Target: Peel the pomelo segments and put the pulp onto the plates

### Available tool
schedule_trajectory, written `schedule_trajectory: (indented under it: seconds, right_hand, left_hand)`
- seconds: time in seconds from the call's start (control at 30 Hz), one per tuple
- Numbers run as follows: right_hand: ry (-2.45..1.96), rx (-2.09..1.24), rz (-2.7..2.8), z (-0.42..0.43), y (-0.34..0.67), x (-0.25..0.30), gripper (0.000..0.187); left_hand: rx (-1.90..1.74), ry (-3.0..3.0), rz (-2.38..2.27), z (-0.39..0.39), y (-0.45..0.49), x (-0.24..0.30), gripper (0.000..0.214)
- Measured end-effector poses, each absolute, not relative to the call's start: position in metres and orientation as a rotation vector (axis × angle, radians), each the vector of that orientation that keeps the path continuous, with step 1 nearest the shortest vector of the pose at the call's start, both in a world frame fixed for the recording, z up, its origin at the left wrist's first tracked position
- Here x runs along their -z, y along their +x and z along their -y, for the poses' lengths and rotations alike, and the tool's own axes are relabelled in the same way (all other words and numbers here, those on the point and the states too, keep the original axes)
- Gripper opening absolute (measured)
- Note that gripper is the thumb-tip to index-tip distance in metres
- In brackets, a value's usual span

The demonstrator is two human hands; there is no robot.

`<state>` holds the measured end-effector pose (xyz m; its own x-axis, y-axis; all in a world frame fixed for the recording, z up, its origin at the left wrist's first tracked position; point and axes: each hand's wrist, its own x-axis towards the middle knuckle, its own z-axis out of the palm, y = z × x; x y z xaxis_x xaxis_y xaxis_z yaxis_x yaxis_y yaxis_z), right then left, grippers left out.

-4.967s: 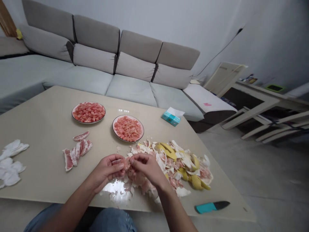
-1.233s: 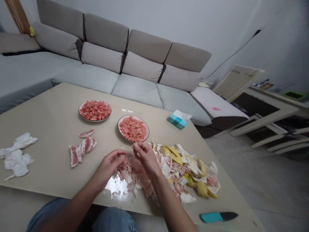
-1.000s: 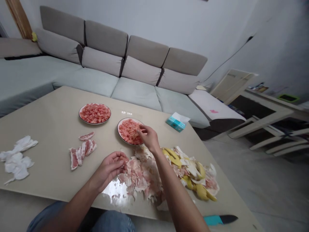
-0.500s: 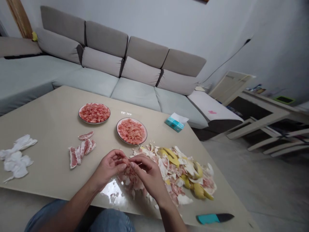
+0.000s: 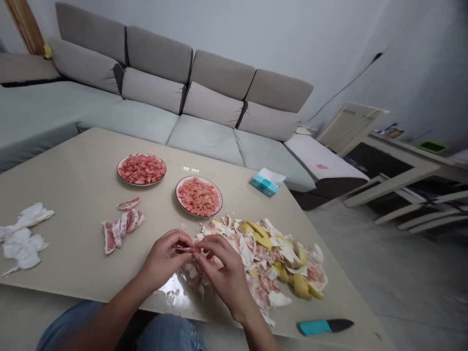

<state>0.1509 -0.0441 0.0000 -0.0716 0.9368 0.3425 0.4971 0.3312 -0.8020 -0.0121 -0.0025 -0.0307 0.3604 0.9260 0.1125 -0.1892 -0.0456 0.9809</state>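
The person sits at the near edge of a pale table (image 5: 73, 185), both hands drawn together just above it. The left hand (image 5: 164, 258) and the right hand (image 5: 223, 273) meet fingertip to fingertip, each pinching a small pink piece of fruit (image 5: 188, 249) between thumb and fingers. The grip on both sides is narrow and closed on that piece. It is held low over the near left end of a big heap of peel (image 5: 270, 258), a mix of white pith, pink skin and yellow rind that spreads to the right of the hands.

Just beyond the hands stands a plate (image 5: 176, 194) piled with peeled pink flesh (image 5: 199, 196). A second plate (image 5: 117, 169), farther off and to the left, is filled the same way. To the left of the hands, well apart from them, lie a few unpeeled segments (image 5: 122, 226) in a loose row. Crumpled white tissues (image 5: 22, 236) sit at the far left edge of the table.

A teal tissue pack (image 5: 265, 183) lies near the far right edge. A knife (image 5: 323, 325) with a teal handle and a dark blade rests flat at the near right corner. A grey sofa (image 5: 146, 107) runs along behind the table.
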Motion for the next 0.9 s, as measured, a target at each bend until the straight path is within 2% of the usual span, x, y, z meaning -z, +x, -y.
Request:
schedule_trajectory:
  seconds: [0.17, 0.47, 0.77, 0.9]
  right_hand:
    - [-1.273, -0.710, 1.740, 0.045, 0.154, 0.003, 0.020]
    - [-1.269, -0.847, 1.573, 0.044, 0.159, 0.002, 0.005]
    - [-1.092, -1.321, 1.057, 0.044, 0.160, 0.029, 0.013]
    - [-1.145, -1.256, 1.153, 0.046, 0.157, 0.026, 0.014]
  left_hand:
    - [-1.003, 1.289, -0.804, 0.005, -0.013, 0.031, 0.012]
    - [-0.919, 1.120, -0.728, 0.006, -0.011, 0.026, 0.014]
    - [-0.942, 1.031, -0.671, 0.005, -0.014, 0.025, 0.017]
    - [-0.942, 1.089, -0.696, 0.005, -0.013, 0.023, 0.016]
